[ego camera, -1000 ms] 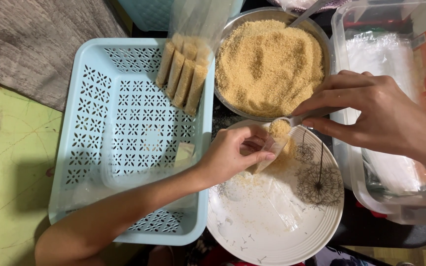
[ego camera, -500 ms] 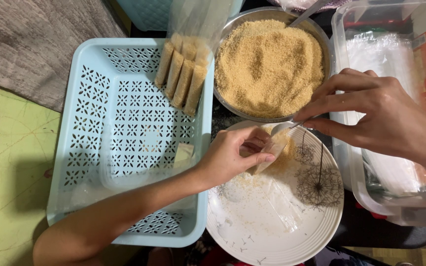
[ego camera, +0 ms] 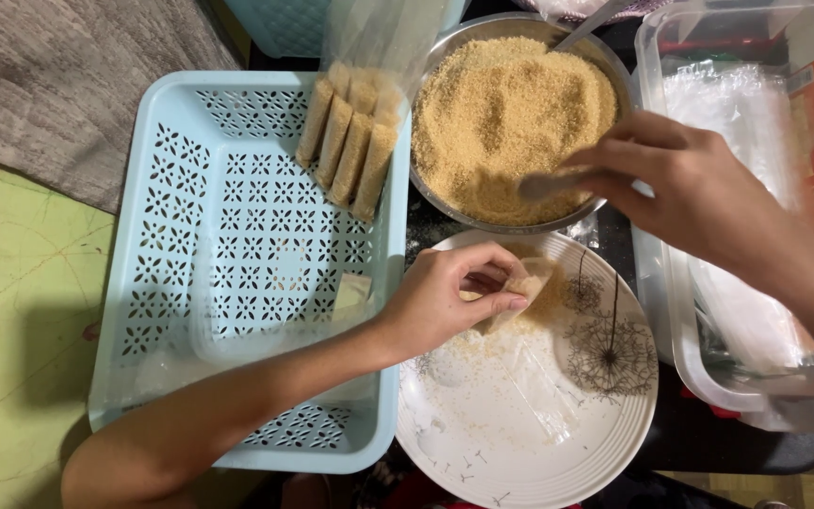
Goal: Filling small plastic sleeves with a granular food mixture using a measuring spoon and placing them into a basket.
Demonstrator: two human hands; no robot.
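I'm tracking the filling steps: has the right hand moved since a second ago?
Yes. The right hand has shifted up from above the white plate to the metal bowl of crumbs.

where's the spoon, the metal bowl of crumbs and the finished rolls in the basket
spoon [ego camera: 546, 184], head view, on its blurred bowl end
metal bowl [ego camera: 431, 203], head view, on its left rim
finished rolls [ego camera: 350, 151], head view, on a middle roll

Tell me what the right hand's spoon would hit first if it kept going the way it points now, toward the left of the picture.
Most likely the brown crumbs in the metal bowl: the right hand holds the spoon tip low over them. Height above the crumbs is unclear; if it clears them, the bowl's left rim comes next.
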